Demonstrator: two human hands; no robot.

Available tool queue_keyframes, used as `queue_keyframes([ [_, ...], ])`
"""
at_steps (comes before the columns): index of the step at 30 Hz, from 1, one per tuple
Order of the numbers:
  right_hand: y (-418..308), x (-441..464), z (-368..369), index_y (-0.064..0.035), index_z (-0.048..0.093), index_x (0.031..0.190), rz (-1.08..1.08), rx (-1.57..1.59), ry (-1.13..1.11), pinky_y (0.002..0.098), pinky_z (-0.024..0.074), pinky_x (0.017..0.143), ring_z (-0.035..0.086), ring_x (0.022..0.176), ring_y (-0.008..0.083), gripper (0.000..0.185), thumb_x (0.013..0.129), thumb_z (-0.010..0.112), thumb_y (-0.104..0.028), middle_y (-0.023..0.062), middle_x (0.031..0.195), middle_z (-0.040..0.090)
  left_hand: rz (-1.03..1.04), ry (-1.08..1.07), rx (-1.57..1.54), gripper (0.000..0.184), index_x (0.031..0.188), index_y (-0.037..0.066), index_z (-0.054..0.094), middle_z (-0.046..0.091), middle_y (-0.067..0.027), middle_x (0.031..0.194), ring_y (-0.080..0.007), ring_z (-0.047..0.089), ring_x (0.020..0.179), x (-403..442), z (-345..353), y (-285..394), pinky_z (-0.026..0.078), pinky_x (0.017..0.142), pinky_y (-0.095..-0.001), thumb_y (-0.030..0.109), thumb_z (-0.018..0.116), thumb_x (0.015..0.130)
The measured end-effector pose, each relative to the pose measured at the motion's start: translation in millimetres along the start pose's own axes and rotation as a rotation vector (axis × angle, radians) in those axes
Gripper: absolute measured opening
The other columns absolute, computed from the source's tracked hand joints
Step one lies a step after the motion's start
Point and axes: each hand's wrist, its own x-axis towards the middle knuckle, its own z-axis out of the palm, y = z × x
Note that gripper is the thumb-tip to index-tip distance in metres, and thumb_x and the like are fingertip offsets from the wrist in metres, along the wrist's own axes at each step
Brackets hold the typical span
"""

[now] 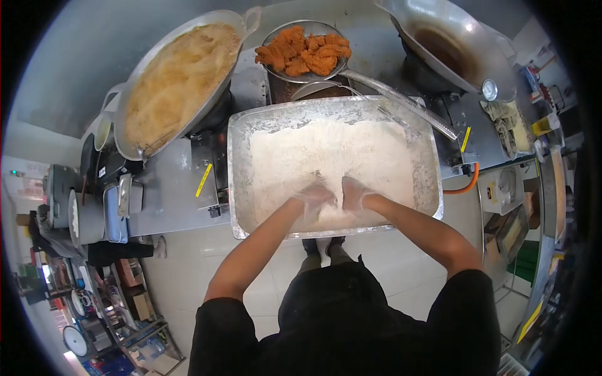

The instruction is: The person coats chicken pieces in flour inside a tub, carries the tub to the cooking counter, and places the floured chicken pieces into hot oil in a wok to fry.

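Note:
A large metal tray holds a wide bed of pale flour. Both hands, in thin clear gloves, are at the tray's near side, low in the flour. My left hand is left of the middle, its fingers partly covered with flour. Close beside it on the right is my right hand, a narrow gap between them. The fingers of both are buried or dusted over, so their shape and anything in them are hidden.
At the upper left, a big wok holds foaming oil. Fried pieces lie in a long-handled strainer behind the tray, its handle crossing the tray's far right corner. Another wok with dark liquid stands upper right, near a round gauge.

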Motion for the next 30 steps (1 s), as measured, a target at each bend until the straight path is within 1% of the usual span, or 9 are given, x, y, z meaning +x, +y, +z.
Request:
queue_keyframes([
  [4, -31.6, -55.6, -77.5, 0.0072, 0.057, 0.099, -0.145, 0.312, 0.071, 0.0379, 0.0450, 0.084, 0.058, 0.094, 0.0328, 0.036, 0.073, 0.060, -0.016, 0.0263, 0.097, 0.058, 0.075, 0.495, -0.347, 0.052, 0.117, 0.005, 0.053, 0.058, -0.0110, 0.108, -0.0205, 0.051, 0.098, -81.7, -32.1, 29.7, 0.042, 0.086, -0.0347, 0.035, 0.066, 0.077],
  [5, -34.0, -69.5, -87.2, 0.0045, 0.057, 0.101, -0.183, 0.336, 0.285, 0.0372, 0.0447, 0.084, 0.058, 0.095, 0.0326, 0.034, 0.073, 0.061, -0.014, 0.0243, 0.098, 0.059, 0.170, 0.615, -0.446, 0.048, 0.115, 0.007, 0.055, 0.060, -0.0087, 0.103, -0.0179, 0.053, 0.095, -110.9, -40.0, 42.0, 0.044, 0.083, -0.0336, 0.034, 0.066, 0.078],
  [11, -63.1, -83.0, -104.9, -0.0098, 0.057, 0.112, -0.111, 0.293, 0.741, 0.0374, 0.0412, 0.091, 0.054, 0.104, 0.0311, 0.039, 0.075, 0.062, -0.019, 0.0180, 0.111, 0.057, 0.052, 0.628, -0.770, 0.034, 0.108, 0.007, 0.057, 0.062, -0.0080, 0.091, -0.0175, 0.060, 0.079, -111.4, -67.8, 37.9, 0.050, 0.070, -0.0323, 0.031, 0.056, 0.085],
  [13, -75.5, -59.9, -75.9, -0.0103, 0.057, 0.112, -0.077, -0.011, 0.814, 0.0398, 0.0400, 0.093, 0.053, 0.106, 0.0305, 0.038, 0.076, 0.061, -0.023, 0.0180, 0.112, 0.056, 0.200, 0.428, -1.317, 0.030, 0.108, 0.008, 0.058, 0.063, -0.0088, 0.094, -0.0186, 0.061, 0.081, -94.3, -44.3, 36.1, 0.051, 0.070, -0.0330, 0.029, 0.051, 0.088],
  [14, -86.2, -59.8, -77.7, -0.0103, 0.057, 0.112, -0.054, -0.043, 0.630, 0.0415, 0.0395, 0.092, 0.052, 0.108, 0.0303, 0.038, 0.077, 0.059, -0.024, 0.0180, 0.113, 0.056, 0.289, 0.307, -1.570, 0.028, 0.108, 0.008, 0.058, 0.063, -0.0092, 0.095, -0.0191, 0.062, 0.082, -88.1, -40.8, 36.4, 0.052, 0.071, -0.0333, 0.028, 0.048, 0.090],
  [18, -87.8, -18.3, -39.7, -0.0034, 0.055, 0.107, -0.101, -0.120, 0.435, 0.0428, 0.0412, 0.088, 0.052, 0.105, 0.0324, 0.031, 0.082, 0.050, -0.019, 0.0189, 0.111, 0.056, 0.294, 0.394, -1.448, 0.025, 0.102, 0.007, 0.058, 0.062, -0.0102, 0.099, -0.0225, 0.061, 0.085, -47.6, -25.4, 10.6, 0.052, 0.072, -0.0367, 0.024, 0.046, 0.089],
  [23, -114.4, -47.8, -33.4, 0.0020, 0.048, 0.110, -0.246, 0.056, 0.502, 0.0427, 0.0417, 0.087, 0.052, 0.105, 0.0350, 0.031, 0.087, 0.041, -0.017, 0.0213, 0.112, 0.055, -0.296, 0.370, -1.456, 0.023, 0.089, 0.004, 0.058, 0.060, -0.0134, 0.088, -0.0280, 0.059, 0.079, 25.2, -38.8, -27.7, 0.051, 0.065, -0.0410, 0.023, 0.046, 0.088],
  [26, -118.8, -64.3, -29.6, 0.0022, 0.042, 0.118, -0.196, 0.122, 0.452, 0.0422, 0.0399, 0.091, 0.049, 0.111, 0.0357, 0.036, 0.088, 0.040, -0.017, 0.0235, 0.117, 0.051, 0.020, 0.638, -1.674, 0.024, 0.082, 0.007, 0.058, 0.059, -0.0117, 0.080, -0.0269, 0.058, 0.070, 33.5, -31.4, -42.3, 0.049, 0.054, -0.0426, 0.024, 0.042, 0.090],
  [30, -115.5, -92.3, -21.4, 0.0002, 0.034, 0.130, -0.451, 0.197, 0.621, 0.0420, 0.0362, 0.096, 0.047, 0.113, 0.0364, 0.044, 0.088, 0.040, -0.013, 0.0248, 0.123, 0.045, -0.114, 0.896, -1.622, 0.026, 0.080, 0.011, 0.058, 0.055, -0.0095, 0.074, -0.0256, 0.053, 0.055, 6.6, -48.9, 8.6, 0.045, 0.045, -0.0422, 0.027, 0.041, 0.091],
])
